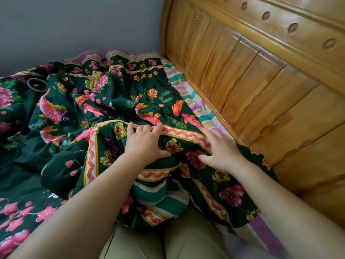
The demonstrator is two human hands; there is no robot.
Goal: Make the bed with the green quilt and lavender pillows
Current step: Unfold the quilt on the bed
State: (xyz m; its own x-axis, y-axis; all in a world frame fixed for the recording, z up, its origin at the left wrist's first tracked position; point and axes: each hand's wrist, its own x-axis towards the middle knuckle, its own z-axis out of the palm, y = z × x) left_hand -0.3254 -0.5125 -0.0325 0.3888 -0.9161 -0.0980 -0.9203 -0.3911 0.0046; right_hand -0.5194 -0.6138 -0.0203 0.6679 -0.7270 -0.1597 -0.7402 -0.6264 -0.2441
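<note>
The green quilt (115, 101), printed with koi and pink flowers, lies crumpled across the bed. Its orange-and-white bordered edge is folded over in front of me. My left hand (143, 143) curls over that folded border, fingers on top and thumb underneath, gripping it. My right hand (222, 152) rests flat on the same edge a little to the right, close to the headboard, with its fingers spread and slightly blurred. No lavender pillow is in view.
A striped sheet (194, 103) shows between the quilt and the wooden headboard (261, 81) on the right. A grey wall (74, 25) runs behind the bed. My knees in khaki trousers (168, 243) are at the bottom. A dark ring (36, 85) lies on the quilt at far left.
</note>
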